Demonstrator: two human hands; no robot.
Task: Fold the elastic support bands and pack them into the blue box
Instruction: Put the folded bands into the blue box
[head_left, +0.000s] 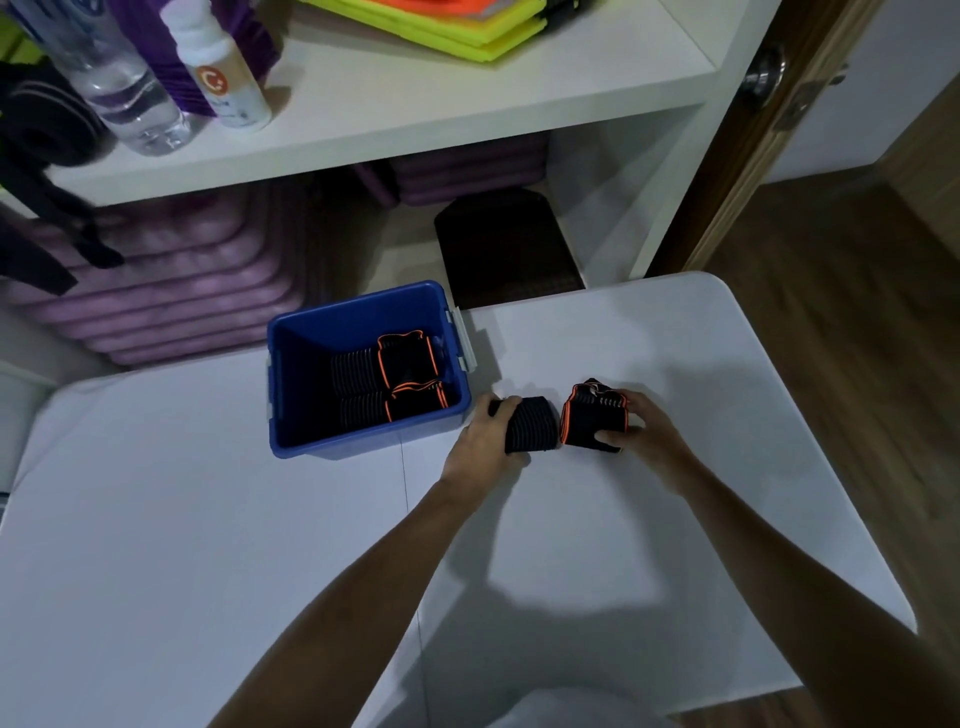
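Currently on the white bench (208, 519): one black ribbed elastic support band with orange piping (563, 423), lying at about 3 o'clock from the blue plastic box (358, 441), just beside its right wall.

Handling (judged): soft, light, springy knit; it will likely try to unfold once released, so a hold across the folded layers, near the ends, looks best. Not fragile; the ribbed surface should give fair grip.

Appearance: two thick black sections, the left one plain ribbed, the right one edged in orange with a bunched top. Whether they form one band or two I cannot tell.

Left hand (483, 441): fingers curled over the ribbed left section, thumb underneath, gripping it.

Right hand (641, 431): fingers and thumb curled round the orange-edged section, gripping it.

Box contents: folded black-and-orange bands (395, 384) stacked against the right and near walls, toward 4 o'clock inside; the left portion of the floor shows bare blue. Packing looks well under way.

Behind, at 12 o'clock: a white shelf unit (467, 98) holding a clear plastic bottle (119, 88).
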